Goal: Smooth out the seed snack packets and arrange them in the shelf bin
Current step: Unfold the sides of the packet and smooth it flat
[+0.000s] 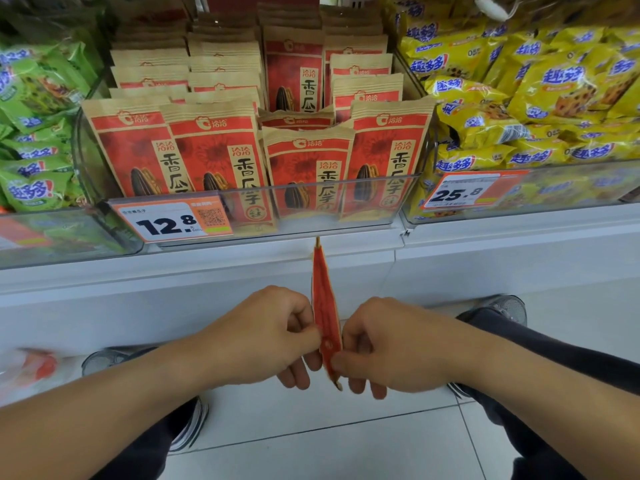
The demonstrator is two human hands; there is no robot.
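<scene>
Both hands, left [273, 336] and right [388, 344], pinch packet [325, 327] edge-on below bin [311, 199]; uneven pull risks creasing.

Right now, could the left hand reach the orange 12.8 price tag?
Probably not yet. The left hand is busy pinching the red seed packet together with the right hand. Nothing stands between it and the 12.8 price tag, so it could once it lets go.

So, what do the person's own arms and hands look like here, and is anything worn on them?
Both forearms are bare up to the frame edge, with no sleeves in view. The left hand and the right hand carry no gloves, rings, watch or bracelet that can be seen. No markings show on them.
</scene>
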